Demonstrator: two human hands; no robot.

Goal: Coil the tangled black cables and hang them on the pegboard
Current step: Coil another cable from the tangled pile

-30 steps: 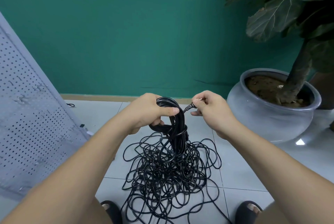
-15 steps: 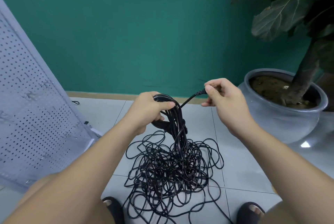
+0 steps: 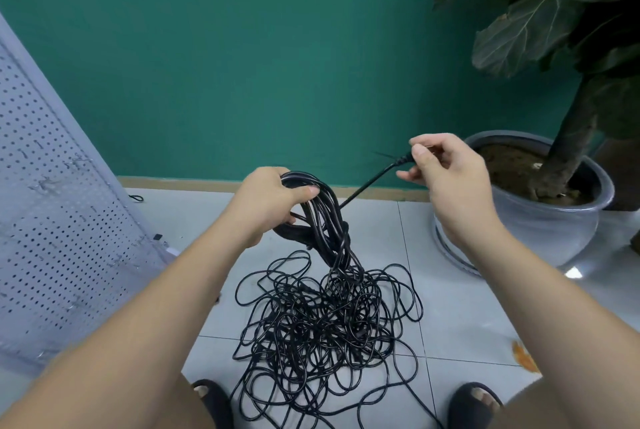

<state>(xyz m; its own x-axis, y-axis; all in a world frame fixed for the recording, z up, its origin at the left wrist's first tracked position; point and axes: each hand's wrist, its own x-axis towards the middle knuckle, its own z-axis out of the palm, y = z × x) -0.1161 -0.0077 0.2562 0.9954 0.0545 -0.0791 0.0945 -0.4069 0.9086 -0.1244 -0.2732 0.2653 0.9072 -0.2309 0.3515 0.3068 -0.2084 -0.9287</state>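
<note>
So the cable pile [image 3: 329, 324] is lying tangled on the tiled floor [image 3: 460, 317], and everything else is being placed off it. Left of the pile, the pegboard [image 3: 52, 220] is being leaned at a slant, with a strip of bare tile being left between its lower edge and the pile. Behind the pile, the floor is being cut off by the skirting [image 3: 194, 182] under the green wall [image 3: 242, 65]. Right of the pile, a grey pot [image 3: 554, 238] is sitting clear of it, with soil [image 3: 509, 165] and a plant trunk [image 3: 568, 137] being held in it. Just above the pile, a coiled bundle [image 3: 322, 207] is being held up by the left hand [image 3: 266, 200], grip wrapped tight round the loops, thumb on top, strands trailing down into the pile. Up and right of the pile, the plug end [image 3: 403, 160] is being pinched by the right hand [image 3: 446, 172], grip pretty much closed on it, with a taut length being stretched back to the bundle.
</note>
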